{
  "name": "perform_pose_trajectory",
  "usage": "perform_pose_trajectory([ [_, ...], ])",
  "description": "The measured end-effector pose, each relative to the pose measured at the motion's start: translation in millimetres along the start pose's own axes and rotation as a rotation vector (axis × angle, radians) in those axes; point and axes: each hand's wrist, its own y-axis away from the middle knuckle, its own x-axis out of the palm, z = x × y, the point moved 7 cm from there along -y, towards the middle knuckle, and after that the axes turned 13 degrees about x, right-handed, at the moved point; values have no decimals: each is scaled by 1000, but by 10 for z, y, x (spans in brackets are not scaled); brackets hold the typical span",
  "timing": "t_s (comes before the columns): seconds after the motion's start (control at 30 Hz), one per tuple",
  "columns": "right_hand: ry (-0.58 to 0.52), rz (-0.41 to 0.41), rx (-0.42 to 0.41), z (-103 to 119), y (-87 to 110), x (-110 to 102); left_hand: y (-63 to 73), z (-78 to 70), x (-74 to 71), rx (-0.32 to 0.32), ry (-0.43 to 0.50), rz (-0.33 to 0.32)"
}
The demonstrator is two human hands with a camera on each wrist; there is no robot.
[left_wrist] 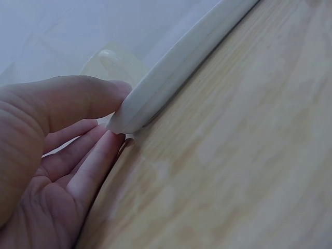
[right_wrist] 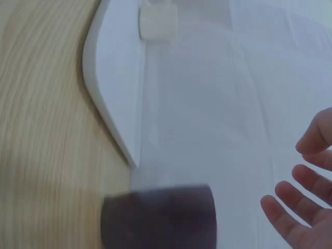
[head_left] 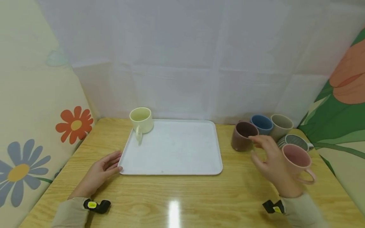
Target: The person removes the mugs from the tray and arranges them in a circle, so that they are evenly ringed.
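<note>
At its near left corner, the white tray (head_left: 176, 148) is pinched by my left hand (head_left: 101, 172), the thumb on the rim and fingers at its side. A pale yellow mug (head_left: 144, 123) stands on the tray's far left corner, handle toward me. My right hand (head_left: 271, 161) hovers just right of a dark purple mug (head_left: 240, 141), fingers loosely spread and holding nothing. The right wrist view shows that purple mug (right_wrist: 158, 220) apart from the fingers (right_wrist: 311, 181). Partly behind the right wrist is a pink mug (head_left: 296, 158).
Behind the right hand, a blue mug (head_left: 261, 125), a beige mug (head_left: 280, 125) and a grey patterned mug (head_left: 296, 141) crowd together at the back right. A white cloth (head_left: 176, 63) hangs behind the wooden table (head_left: 199, 199), with flowered panels on both sides.
</note>
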Motion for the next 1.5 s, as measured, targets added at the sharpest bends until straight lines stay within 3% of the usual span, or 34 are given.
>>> perform_pose_trajectory([
  [0.2, -92, 48, -41, 98, -103, 375, -18, -27, 10, 26, 12, -2],
  [0.3, -201, 73, 1, 111, -151, 556, -14, -37, 23, 40, 22, -5],
  [0.37, -315, 106, 100, 98, -191, 684, -13, -37, 37, 39, 24, -3],
  [0.47, -491, 159, 316, 72, -256, 892, -14, -32, 49, 27, 15, -4],
  [0.57, -586, 182, 489, 75, -327, 1101, -9, -21, 48, 9, 4, -6],
  [0.83, -804, 218, 670, 141, -484, 1626, 16, 3, 24, 5, 16, -4],
  [1.23, -829, 318, 755, 364, -629, 2375, -1, -13, -5, 1, -3, 8],
  [1.5, -898, 375, 700, 591, -616, 2805, 1, -25, -7, 18, 3, 8],
])
